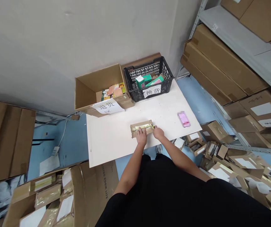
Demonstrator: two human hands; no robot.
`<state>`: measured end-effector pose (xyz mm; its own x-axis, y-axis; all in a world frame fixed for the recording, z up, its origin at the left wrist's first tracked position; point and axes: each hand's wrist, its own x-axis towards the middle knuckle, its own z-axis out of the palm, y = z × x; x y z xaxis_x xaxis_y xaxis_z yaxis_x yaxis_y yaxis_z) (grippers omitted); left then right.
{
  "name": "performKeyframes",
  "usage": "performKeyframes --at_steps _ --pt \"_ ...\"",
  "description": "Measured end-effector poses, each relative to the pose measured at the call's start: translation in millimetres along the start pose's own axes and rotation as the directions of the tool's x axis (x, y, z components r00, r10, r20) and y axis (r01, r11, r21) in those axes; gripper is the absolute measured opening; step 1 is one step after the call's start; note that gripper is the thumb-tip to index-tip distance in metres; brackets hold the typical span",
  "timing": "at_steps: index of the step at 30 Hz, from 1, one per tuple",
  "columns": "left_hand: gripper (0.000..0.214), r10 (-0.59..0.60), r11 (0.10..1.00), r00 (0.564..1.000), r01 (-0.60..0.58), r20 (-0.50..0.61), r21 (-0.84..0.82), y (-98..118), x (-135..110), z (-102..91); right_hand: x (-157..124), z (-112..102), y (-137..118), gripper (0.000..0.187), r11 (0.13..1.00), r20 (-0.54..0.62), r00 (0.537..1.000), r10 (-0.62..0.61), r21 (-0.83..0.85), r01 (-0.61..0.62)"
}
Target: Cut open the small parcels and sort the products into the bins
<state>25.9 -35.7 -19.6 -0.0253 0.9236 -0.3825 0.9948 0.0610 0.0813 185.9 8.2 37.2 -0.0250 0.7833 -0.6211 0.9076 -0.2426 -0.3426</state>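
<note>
A flat cardboard parcel (139, 126) sealed with shiny tape lies near the front of the white table (109, 135). My left hand (141, 136) rests on its near side, fingers stretched over the top face and pressing on it. At the parcel's right end, my right hand (158, 132) is closed around a small yellow and black tool, which looks like a box cutter (153, 126). The cutter's tip is at the parcel's right edge; its blade is too small to make out.
An open cardboard box (85, 108) holding small packages and a black plastic crate (147, 96) with green boxes stand along the table's back. A pink blurred item (184, 119) lies at the right. Cardboard parcels (246, 164) pile on the floor; shelves (244, 47) flank the right side.
</note>
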Motion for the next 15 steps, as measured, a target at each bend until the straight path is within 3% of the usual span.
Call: performKeyframes --at_steps 5,9,12,15 --pt "0.066 -0.003 1.000 1.000 0.003 0.017 0.003 -0.3 2.2 -3.9 -2.7 -4.0 5.4 0.032 1.000 0.107 0.994 0.000 0.023 -0.002" --pt "0.065 0.022 1.000 1.000 -0.022 -0.001 0.003 -3.9 -1.3 -8.7 -11.5 1.1 28.4 0.028 0.994 0.202 0.979 -0.016 0.112 -0.007" --pt "0.064 0.044 0.999 0.999 -0.044 -0.017 0.014 -13.3 1.1 -15.9 -13.2 10.8 53.4 0.029 0.961 0.147 0.989 -0.006 0.274 -0.035" --pt "0.064 0.077 0.997 0.993 -0.077 -0.085 0.008 -28.8 14.3 -28.9 -0.8 16.3 72.3 0.028 0.901 0.036 0.992 0.123 0.414 -0.127"
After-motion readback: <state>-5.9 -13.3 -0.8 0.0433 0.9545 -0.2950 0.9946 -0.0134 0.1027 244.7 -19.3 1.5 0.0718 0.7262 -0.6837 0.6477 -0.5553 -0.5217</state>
